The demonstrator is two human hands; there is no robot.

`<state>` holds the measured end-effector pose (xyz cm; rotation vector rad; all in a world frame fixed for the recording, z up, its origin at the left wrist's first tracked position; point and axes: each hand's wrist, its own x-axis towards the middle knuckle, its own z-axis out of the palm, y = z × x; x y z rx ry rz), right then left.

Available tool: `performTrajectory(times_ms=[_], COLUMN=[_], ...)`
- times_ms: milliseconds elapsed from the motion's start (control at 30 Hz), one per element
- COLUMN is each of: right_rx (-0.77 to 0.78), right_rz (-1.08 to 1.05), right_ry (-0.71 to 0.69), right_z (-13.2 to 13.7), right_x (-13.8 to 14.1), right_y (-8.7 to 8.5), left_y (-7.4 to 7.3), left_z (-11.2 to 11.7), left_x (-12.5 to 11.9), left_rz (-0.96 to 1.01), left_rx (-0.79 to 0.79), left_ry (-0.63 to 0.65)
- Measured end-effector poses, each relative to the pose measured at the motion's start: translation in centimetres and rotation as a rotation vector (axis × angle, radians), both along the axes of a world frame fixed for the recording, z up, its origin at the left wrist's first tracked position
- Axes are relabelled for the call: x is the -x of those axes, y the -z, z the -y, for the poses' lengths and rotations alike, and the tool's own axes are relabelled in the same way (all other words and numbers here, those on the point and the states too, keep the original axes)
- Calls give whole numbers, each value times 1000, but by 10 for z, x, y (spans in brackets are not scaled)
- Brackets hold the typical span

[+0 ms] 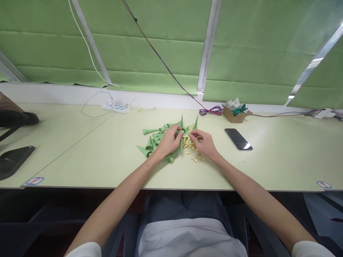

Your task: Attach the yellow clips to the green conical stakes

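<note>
A heap of green plastic cones point(157, 137) lies on the pale table point(80, 153), beside a small pile of yellow pieces point(189, 141). My left hand point(168, 140) rests over the cones with its fingers curled round one green cone point(181, 142) that points down. My right hand point(205, 142) sits on the yellow pile, fingertips pinched together near the cone's top; what they hold is too small to make out. A few yellow pieces point(195, 159) lie loose toward me.
A black phone point(238, 139) lies right of the hands. A cardboard box point(235, 113) of bits stands behind it, with coloured wires point(210, 111) beside. A white power strip point(116, 107) sits far left. Dark trays point(13, 160) lie at the left edge.
</note>
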<state>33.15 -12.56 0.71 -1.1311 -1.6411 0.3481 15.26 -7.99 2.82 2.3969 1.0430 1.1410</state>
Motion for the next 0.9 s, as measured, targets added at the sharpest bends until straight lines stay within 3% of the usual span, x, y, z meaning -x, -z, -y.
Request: performTrajectory(times_ms=[433,900], right_rx=[18,29], right_rz=[-12,-64], right_ry=[-19,-60], right_z=[-1,-1], right_x=[0,0], right_y=[4,5], left_y=[1,0], left_z=[2,5], left_x=[-1,-2], left_rz=[25,100], left_rx=[-17,147], left_ry=[27,40])
